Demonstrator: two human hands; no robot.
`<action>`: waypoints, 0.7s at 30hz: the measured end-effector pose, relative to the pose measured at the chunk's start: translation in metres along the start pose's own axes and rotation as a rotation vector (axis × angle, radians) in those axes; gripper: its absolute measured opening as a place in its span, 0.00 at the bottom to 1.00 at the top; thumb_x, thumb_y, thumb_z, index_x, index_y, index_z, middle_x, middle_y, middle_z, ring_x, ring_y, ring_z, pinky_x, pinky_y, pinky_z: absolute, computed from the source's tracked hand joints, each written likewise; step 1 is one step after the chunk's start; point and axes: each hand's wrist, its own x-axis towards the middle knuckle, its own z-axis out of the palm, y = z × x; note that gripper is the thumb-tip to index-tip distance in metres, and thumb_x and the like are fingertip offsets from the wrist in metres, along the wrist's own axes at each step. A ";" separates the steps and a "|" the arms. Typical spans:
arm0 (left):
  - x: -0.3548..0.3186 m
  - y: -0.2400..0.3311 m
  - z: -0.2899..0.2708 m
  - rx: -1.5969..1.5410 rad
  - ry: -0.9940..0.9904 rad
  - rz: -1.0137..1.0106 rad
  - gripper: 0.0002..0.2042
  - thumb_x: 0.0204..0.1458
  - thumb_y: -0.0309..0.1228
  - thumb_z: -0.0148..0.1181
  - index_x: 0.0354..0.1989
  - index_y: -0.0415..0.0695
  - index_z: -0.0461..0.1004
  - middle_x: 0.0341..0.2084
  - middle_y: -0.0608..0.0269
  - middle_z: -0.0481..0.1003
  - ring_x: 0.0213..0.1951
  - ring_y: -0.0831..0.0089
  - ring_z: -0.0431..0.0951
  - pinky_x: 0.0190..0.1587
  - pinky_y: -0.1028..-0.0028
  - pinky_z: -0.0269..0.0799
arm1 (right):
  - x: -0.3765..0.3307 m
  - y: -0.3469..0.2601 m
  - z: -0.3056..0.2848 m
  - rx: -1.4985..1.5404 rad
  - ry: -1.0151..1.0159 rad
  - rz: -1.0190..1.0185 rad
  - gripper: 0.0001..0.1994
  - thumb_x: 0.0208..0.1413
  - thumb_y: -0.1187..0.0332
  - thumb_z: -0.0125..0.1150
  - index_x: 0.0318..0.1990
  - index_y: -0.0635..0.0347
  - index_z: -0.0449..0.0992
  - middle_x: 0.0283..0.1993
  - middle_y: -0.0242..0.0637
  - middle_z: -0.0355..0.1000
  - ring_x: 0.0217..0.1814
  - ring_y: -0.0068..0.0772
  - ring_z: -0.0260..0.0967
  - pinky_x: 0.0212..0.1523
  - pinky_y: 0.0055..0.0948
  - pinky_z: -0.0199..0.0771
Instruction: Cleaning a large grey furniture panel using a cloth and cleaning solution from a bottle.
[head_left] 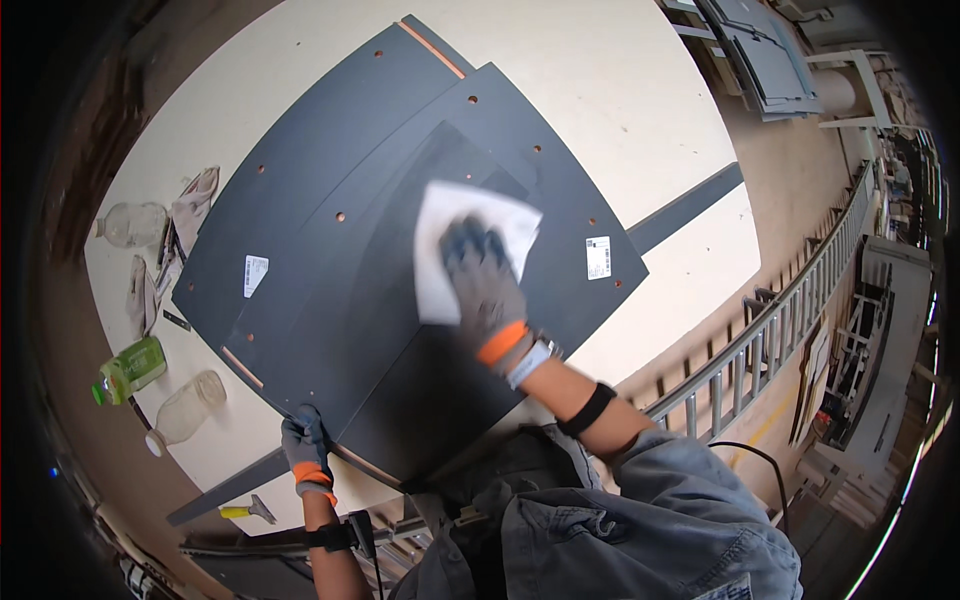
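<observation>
Dark grey panels (330,130) lie overlapped on a pale work table, with round holes and copper-coloured strips along their edges. My right hand (480,270), in a grey glove with an orange cuff, presses a white cloth (440,215) onto the upper panel near its middle. The cloth is spread out beneath the fingers, and the surface around it is darker and shinier. At the near left edge of the panels, my left hand (306,442), gloved the same way, has its fingers closed over the edge beside a corner. White labels (598,258) are stuck on the left and right sides.
Clear bottles (190,408), a green bottle (138,366) and crumpled rags (195,200) stand or lie at the table's left side. A yellow-handled scraper (250,510) rests near the front left. Beyond the right edge, a metal ladder (765,330) runs along the floor.
</observation>
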 end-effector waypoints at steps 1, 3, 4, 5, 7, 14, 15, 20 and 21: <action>0.001 -0.002 0.000 -0.008 -0.022 0.019 0.16 0.52 0.42 0.57 0.27 0.40 0.66 0.21 0.68 0.66 0.27 0.78 0.60 0.32 0.76 0.62 | 0.014 0.015 -0.004 -0.053 0.094 0.084 0.36 0.49 0.55 0.52 0.63 0.67 0.52 0.67 0.52 0.47 0.71 0.50 0.38 0.70 0.42 0.30; 0.002 -0.010 0.000 -0.011 -0.033 0.023 0.16 0.52 0.42 0.56 0.27 0.40 0.65 0.21 0.68 0.65 0.27 0.78 0.60 0.32 0.76 0.63 | 0.052 0.039 -0.008 0.019 0.231 0.206 0.36 0.51 0.54 0.49 0.63 0.69 0.51 0.66 0.53 0.48 0.71 0.50 0.39 0.70 0.41 0.30; 0.004 -0.012 0.002 -0.028 -0.046 0.024 0.16 0.52 0.42 0.56 0.28 0.40 0.66 0.21 0.68 0.66 0.26 0.78 0.60 0.32 0.76 0.63 | 0.069 0.045 -0.006 0.002 0.221 0.245 0.36 0.52 0.53 0.49 0.63 0.69 0.50 0.66 0.53 0.48 0.71 0.51 0.39 0.70 0.40 0.31; 0.005 -0.014 0.003 -0.048 -0.060 0.025 0.16 0.52 0.41 0.56 0.30 0.39 0.67 0.21 0.68 0.66 0.26 0.78 0.60 0.32 0.76 0.63 | 0.081 0.047 -0.005 -0.017 0.211 0.284 0.36 0.53 0.53 0.48 0.63 0.70 0.50 0.66 0.54 0.48 0.71 0.52 0.39 0.70 0.40 0.31; 0.005 -0.017 0.002 0.005 0.000 0.058 0.11 0.54 0.38 0.55 0.33 0.42 0.69 0.22 0.74 0.67 0.25 0.85 0.60 0.26 0.83 0.58 | 0.092 0.028 -0.005 0.017 0.213 0.293 0.36 0.53 0.51 0.47 0.63 0.69 0.50 0.67 0.53 0.47 0.72 0.51 0.36 0.70 0.40 0.29; 0.001 0.011 0.004 0.083 -0.047 0.108 0.14 0.49 0.38 0.56 0.38 0.40 0.70 0.26 0.62 0.72 0.27 0.75 0.69 0.31 0.74 0.67 | 0.054 -0.129 0.025 0.122 0.045 -0.486 0.32 0.50 0.54 0.49 0.62 0.60 0.55 0.68 0.42 0.47 0.73 0.39 0.34 0.71 0.39 0.29; 0.002 0.000 0.004 0.171 0.031 0.210 0.19 0.50 0.44 0.54 0.40 0.39 0.70 0.31 0.52 0.75 0.31 0.60 0.74 0.36 0.67 0.69 | 0.048 -0.154 0.025 0.171 -0.014 -0.622 0.31 0.50 0.56 0.49 0.61 0.59 0.57 0.68 0.42 0.48 0.73 0.38 0.35 0.71 0.38 0.30; -0.030 0.023 -0.001 0.278 0.014 -0.215 0.21 0.53 0.47 0.50 0.44 0.40 0.71 0.36 0.50 0.76 0.35 0.56 0.77 0.42 0.65 0.71 | 0.061 -0.150 0.033 0.019 -0.025 -0.673 0.32 0.48 0.58 0.51 0.61 0.61 0.56 0.67 0.44 0.49 0.72 0.41 0.39 0.71 0.38 0.33; -0.045 0.024 -0.004 -0.208 -0.108 -0.436 0.20 0.55 0.47 0.48 0.43 0.41 0.71 0.37 0.51 0.76 0.36 0.57 0.77 0.43 0.64 0.72 | 0.069 -0.133 0.031 0.015 0.038 -0.554 0.33 0.48 0.58 0.51 0.62 0.61 0.55 0.68 0.44 0.49 0.72 0.42 0.40 0.71 0.38 0.33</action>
